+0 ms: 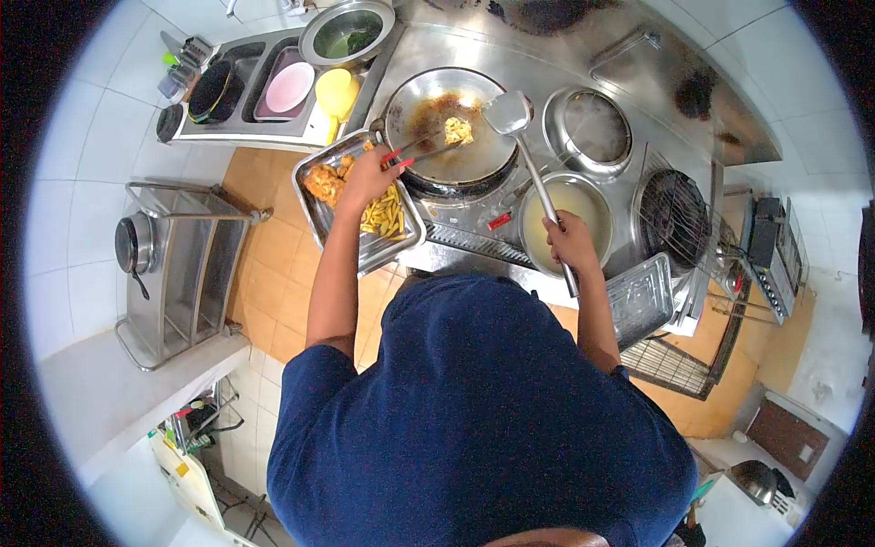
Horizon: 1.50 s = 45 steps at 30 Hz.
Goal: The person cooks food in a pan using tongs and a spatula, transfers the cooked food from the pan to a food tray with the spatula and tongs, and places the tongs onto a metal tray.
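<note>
While a loaded metal tray (416, 235) waits beside the stove, a person in a dark blue shirt works over a wide wok (492, 164), left hand (367, 178) closed around red-handled tongs (405, 163) and right hand (572, 240) wrapped around the shaft of a long wok spatula (507, 112). A single yellow clump of food (458, 131) sits in the wok at the tongs' tips; whether they pinch it or merely touch it cannot be told. The work looks well along: browned fried pieces (324, 185) and fries (385, 214) already fill the tray, leaving only the clump in the pan. The spatula's blade hangs over the wok's right edge, its handle crossing a pot of pale liquid (608, 214), while the left hand covers part of the tray. A red lighter (499, 221) lies between wok and pot. Beyond stand a steaming pot (592, 132) and a round grill (674, 219); a pink bowl (289, 87) and yellow dipper (337, 94) occupy the sink area at left.
</note>
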Each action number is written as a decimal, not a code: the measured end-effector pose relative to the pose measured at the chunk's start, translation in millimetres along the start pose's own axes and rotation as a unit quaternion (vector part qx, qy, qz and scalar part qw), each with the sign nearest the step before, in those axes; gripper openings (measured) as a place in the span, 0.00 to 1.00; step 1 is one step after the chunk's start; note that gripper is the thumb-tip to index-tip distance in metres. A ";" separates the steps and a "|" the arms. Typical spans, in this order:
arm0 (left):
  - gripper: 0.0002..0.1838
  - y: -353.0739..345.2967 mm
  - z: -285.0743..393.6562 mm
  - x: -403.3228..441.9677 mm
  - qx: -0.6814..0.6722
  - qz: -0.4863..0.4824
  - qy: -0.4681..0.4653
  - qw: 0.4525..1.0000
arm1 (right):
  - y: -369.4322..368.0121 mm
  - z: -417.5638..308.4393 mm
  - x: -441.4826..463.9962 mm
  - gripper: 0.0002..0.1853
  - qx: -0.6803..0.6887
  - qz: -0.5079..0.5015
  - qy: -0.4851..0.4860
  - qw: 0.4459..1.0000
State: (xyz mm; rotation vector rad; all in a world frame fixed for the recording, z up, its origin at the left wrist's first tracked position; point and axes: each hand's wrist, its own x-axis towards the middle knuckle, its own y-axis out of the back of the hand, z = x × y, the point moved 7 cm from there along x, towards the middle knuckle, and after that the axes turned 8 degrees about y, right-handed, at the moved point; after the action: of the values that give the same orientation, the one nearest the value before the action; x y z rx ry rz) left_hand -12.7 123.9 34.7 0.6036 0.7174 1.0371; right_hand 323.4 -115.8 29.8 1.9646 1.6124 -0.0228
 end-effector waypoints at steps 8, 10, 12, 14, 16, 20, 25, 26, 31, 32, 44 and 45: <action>0.24 -3.0 -8.4 4.2 0.006 -0.007 0.005 1.000 | -1.0 -1.8 1.1 0.14 -0.001 0.001 0.008 1.000; 0.25 -1.7 -8.8 2.5 0.012 -0.003 0.014 1.000 | -1.2 -1.8 1.7 0.14 0.003 0.001 0.007 1.000; 0.25 5.2 -6.3 -1.7 0.025 0.026 0.004 0.999 | -0.2 -3.2 3.9 0.14 -0.004 -0.001 0.021 1.000; 0.25 10.4 -3.3 -7.6 0.039 0.042 0.005 0.998 | 3.6 -7.4 8.4 0.14 -0.049 -0.005 0.031 0.998; 0.24 22.2 10.4 -19.2 0.056 0.045 0.017 0.997 | 10.7 -22.3 18.2 0.13 -0.129 -0.012 0.036 0.991; 0.23 20.7 9.5 -35.8 0.063 0.101 0.031 0.992 | 24.2 -45.2 44.0 0.16 -0.346 0.030 0.269 0.898; 0.22 -1.8 10.7 -57.5 0.026 0.157 0.046 0.986 | 17.9 -71.6 56.4 0.26 -0.447 0.004 0.226 0.866; 0.22 -8.1 10.9 -61.1 0.018 0.158 0.053 0.986 | 12.9 -78.1 52.6 0.24 -0.493 -0.001 0.235 0.838; 0.22 -24.5 17.6 -73.7 -0.014 0.150 0.082 0.985 | -5.5 -91.9 45.9 0.27 -0.589 -0.045 0.203 0.781; 0.22 -27.3 16.6 -74.9 -0.013 0.153 0.089 0.984 | -8.5 -92.8 44.4 0.27 -0.599 -0.043 0.213 0.770; 0.21 -40.0 9.5 -77.9 -0.062 0.158 0.092 0.981 | -41.6 -94.9 17.0 0.32 -0.542 -0.079 0.091 0.832; 0.21 -41.8 8.9 -78.0 -0.063 0.155 0.094 0.981 | -40.9 -96.1 16.2 0.32 -0.544 -0.078 0.097 0.830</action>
State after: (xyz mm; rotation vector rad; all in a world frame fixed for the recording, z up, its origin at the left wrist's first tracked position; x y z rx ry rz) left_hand -8.5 35.3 28.1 0.5202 0.7294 1.4324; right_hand 257.7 -54.8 85.7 0.9453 1.3849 0.8635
